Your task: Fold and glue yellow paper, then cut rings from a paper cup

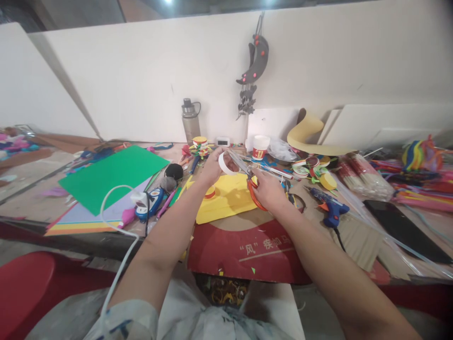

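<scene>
In the head view my left hand point(213, 169) is closed on a white looped strip point(223, 165), which looks like paper or tape. My right hand point(269, 188) grips scissors point(253, 192) by their orange handles. The blades point left and up, close by the loop; whether they touch it I cannot tell. Under both hands lies a yellow sheet point(226, 208), with a small yellow and red round piece point(210, 192) on it beside my left wrist.
A hot glue gun point(332, 208) and a black phone point(403, 229) lie right. A green sheet point(113, 177) covers other coloured sheets at left. Behind stand a bottle point(191, 123) and a paper cup point(260, 147). A white cable point(122, 231) crosses near my left forearm.
</scene>
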### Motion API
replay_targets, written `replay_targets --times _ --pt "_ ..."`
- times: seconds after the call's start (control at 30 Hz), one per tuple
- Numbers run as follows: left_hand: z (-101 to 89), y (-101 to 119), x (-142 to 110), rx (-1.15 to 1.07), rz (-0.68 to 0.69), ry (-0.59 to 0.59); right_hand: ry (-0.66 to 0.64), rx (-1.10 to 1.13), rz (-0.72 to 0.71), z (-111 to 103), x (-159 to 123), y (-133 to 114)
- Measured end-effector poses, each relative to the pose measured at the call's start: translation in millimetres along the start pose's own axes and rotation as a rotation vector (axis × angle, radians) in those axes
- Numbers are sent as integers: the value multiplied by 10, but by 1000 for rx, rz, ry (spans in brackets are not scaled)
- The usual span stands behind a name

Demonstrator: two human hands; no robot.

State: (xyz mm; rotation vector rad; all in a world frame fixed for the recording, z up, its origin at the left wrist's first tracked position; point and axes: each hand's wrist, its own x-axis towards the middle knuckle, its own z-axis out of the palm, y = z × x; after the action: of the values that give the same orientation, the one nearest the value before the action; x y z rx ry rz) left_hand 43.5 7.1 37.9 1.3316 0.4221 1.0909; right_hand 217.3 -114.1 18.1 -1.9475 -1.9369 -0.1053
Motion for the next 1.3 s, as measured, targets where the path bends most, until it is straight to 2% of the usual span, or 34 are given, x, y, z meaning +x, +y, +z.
replay_targets --times 0.23,0.43,0.6,0.8,1.0,1.3 --pt "-10 -18 23 19 8 -3 -27 -15 25 -7 2 1" --pt "-89 -30 38 149 143 41 -36 8 31 -11 2 5" --pt "-79 -27 10 120 157 -10 -3 10 40 -33 -11 -28" --pt "-23 4 -2 26 101 16 -5 -4 46 -39 -17 -38" --pt "-32 21 12 23 56 63 -7 10 16 -27 1 -12" --pt "-35 40 14 32 27 66 -19 2 29 -29 -4 -29"
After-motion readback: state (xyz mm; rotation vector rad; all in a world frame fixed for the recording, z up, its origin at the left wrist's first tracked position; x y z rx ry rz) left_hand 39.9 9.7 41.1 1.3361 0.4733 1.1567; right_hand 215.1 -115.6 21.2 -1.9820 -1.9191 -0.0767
